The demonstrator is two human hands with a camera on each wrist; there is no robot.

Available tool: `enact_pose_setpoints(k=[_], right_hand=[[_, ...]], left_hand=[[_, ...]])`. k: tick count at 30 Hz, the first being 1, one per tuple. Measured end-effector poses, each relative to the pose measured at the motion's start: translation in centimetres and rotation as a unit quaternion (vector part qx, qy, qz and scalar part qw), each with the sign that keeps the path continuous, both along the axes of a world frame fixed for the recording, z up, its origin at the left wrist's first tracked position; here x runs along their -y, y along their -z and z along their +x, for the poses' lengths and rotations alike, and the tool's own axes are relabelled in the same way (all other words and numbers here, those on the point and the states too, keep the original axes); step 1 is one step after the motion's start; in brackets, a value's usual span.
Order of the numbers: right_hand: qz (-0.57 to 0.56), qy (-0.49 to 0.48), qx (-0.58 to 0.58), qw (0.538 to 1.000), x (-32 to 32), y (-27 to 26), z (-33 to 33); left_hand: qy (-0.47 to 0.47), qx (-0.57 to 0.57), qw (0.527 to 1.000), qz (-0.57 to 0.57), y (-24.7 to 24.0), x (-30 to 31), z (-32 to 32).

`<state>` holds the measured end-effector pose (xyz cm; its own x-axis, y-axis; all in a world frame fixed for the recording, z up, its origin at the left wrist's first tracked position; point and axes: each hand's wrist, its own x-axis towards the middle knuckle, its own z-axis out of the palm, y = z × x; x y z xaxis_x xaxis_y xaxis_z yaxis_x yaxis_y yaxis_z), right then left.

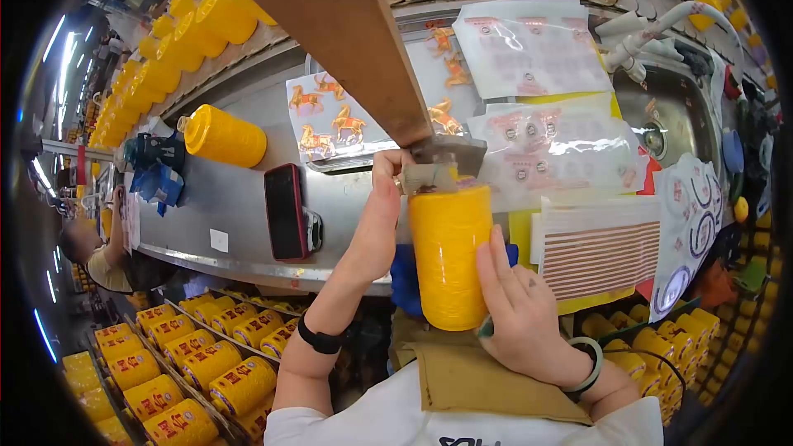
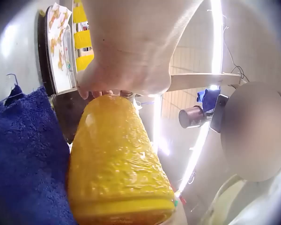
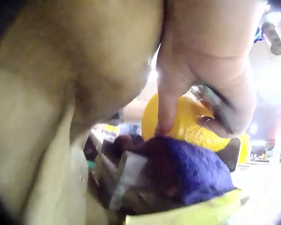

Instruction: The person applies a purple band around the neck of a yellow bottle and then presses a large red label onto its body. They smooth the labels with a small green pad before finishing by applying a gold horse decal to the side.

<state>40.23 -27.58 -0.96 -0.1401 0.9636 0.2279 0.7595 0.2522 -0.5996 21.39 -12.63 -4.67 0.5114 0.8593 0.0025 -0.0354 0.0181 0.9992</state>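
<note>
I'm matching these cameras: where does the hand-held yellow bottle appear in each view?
Head: yellow bottle, just right of centre.
Left wrist: the bottle fills the lower middle, slightly left.
Right wrist: the bottle is right of centre, partly hidden by the right hand.
Shared landmark: blue cloth, left of it in head and left wrist, below it in right wrist.

Light tubes [image 2: 217, 42] are glaring white in the left wrist view. Fisheye distortion is curving the head view; blur is softening the right wrist's.
</note>
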Motion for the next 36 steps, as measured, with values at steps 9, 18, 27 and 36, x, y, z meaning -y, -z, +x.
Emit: enact_pose_setpoints(k=[9, 18, 27, 36], right_hand=[[0.028, -0.052, -0.009, 0.998, 0.1, 0.6, 0.7], [-0.122, -0.002, -0.054, 0.991, -0.1, 1.0, 0.6], [-0.062, 0.018, -0.045, 0.997, -0.8, 0.9, 0.2], [-0.105, 0.017, -0.043, 0.993, -0.5, 0.9, 0.3]], left_hand=[[-0.030, -0.203, 0.976, 0.070, 2.2, -0.6, -1.7], [-0.039, 0.063, 0.991, -0.112, -0.1, 0.7, -0.1], [-0.019, -0.001, 0.999, -0.043, -0.2, 0.3, -0.2], [-0.030, -0.019, 0.999, -0.031, -0.4, 0.4, 0.3]])
